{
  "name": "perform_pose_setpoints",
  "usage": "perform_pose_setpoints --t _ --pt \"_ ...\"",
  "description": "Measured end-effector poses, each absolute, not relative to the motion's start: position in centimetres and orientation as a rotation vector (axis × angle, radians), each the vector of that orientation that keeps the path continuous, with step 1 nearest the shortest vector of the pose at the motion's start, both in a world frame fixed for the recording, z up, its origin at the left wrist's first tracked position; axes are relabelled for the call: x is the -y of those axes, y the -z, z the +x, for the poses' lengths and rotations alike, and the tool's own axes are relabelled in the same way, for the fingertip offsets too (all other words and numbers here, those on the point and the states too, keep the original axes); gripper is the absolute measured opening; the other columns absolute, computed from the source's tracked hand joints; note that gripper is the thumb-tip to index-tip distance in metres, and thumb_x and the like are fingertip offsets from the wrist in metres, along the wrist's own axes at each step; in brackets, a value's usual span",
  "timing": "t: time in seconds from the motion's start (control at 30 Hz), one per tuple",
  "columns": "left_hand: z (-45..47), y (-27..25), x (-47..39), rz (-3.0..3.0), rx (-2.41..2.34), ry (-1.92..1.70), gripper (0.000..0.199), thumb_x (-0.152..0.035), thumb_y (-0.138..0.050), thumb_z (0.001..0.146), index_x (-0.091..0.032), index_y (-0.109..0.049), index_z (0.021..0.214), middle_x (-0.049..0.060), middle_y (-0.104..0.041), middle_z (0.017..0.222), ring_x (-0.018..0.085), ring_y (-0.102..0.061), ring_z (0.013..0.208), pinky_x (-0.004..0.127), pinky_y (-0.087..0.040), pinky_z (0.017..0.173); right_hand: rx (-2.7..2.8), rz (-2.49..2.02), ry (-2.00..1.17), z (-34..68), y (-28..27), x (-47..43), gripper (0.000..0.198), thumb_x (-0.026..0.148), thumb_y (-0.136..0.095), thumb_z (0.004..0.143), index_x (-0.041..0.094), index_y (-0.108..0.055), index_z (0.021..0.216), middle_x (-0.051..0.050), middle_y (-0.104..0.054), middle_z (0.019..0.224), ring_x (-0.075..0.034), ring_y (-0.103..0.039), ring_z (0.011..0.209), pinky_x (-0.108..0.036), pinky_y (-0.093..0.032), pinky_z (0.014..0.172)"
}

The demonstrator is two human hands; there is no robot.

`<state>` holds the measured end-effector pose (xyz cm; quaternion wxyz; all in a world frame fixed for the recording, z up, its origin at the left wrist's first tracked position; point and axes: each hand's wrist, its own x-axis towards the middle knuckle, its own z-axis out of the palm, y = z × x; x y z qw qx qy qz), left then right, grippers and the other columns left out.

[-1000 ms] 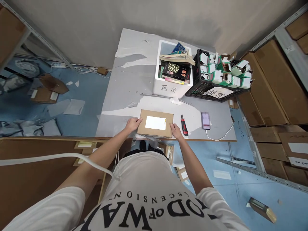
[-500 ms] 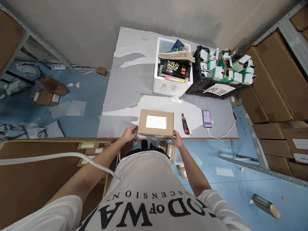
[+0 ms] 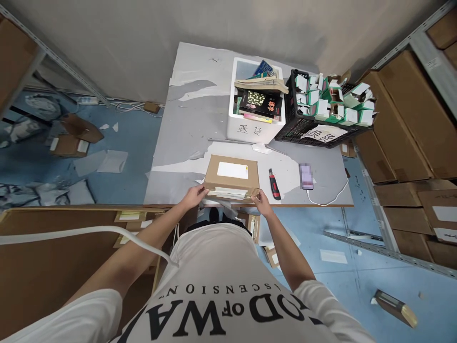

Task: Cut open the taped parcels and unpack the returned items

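A brown cardboard box (image 3: 232, 179) with a white label on top lies at the front edge of the table. Its near side faces me and carries a pale paper strip. At the box's near left corner, my left hand (image 3: 195, 196) pinches the cardboard. My right hand (image 3: 262, 202) grips the near right corner, fingers closed along the edge. Just right of the box rests a red and black utility knife (image 3: 274, 185), touched by neither hand. A phone (image 3: 306, 176) with a white cable lies farther right.
A white bin (image 3: 250, 129) of books stands behind the box. Beside it is a black crate (image 3: 296, 125) packed with green and white cartons. Large cardboard boxes (image 3: 410, 105) fill the shelf at right. A white cable (image 3: 100, 230) crosses at left, above a big open carton.
The box has tilted, its near side rising into view and its top shifting slightly away from me. Both hands have stayed at its near corners.
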<state>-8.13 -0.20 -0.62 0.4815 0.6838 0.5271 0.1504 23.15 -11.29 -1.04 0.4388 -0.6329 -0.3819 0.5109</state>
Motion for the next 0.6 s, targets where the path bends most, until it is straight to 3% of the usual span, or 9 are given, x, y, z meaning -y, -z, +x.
perform_pose_setpoints --t 0.13,0.3,0.6 --pt "-7.2 -2.3 -1.4 1.841 -1.352 -0.365 0.048 -0.052 -0.038 0.086 -0.015 -0.068 0.087 0.004 -0.069 0.079 0.019 -0.059 0.073 0.026 -0.043 0.067 1.062 -1.681 -1.206 24.1 -1.9 9.4 0.045 0.059 -0.052 0.078 0.022 -0.052 0.103 -0.009 -0.066 0.106 -0.023 -0.060 0.102 -0.036 -0.046 0.089" --pt "-6.4 -4.1 -2.1 1.924 -1.501 -0.301 0.057 -0.055 -0.033 0.089 -0.015 -0.069 0.072 0.005 -0.065 0.064 0.019 -0.057 0.065 0.026 -0.035 0.058 1.267 -2.016 -0.995 24.9 -3.9 8.0 0.044 0.061 -0.037 0.085 0.022 -0.055 0.088 -0.005 -0.065 0.086 -0.021 -0.058 0.084 -0.034 -0.044 0.079" --pt "-5.3 -3.4 -2.3 1.851 -1.613 -0.276 0.058 -0.057 -0.036 0.088 -0.015 -0.075 0.083 0.010 -0.072 0.076 0.023 -0.061 0.072 0.028 -0.035 0.059 1.187 -2.091 -1.053 24.5 -3.0 7.8 0.052 0.067 -0.032 0.084 0.021 -0.055 0.084 -0.005 -0.063 0.084 -0.021 -0.056 0.082 -0.032 -0.042 0.077"
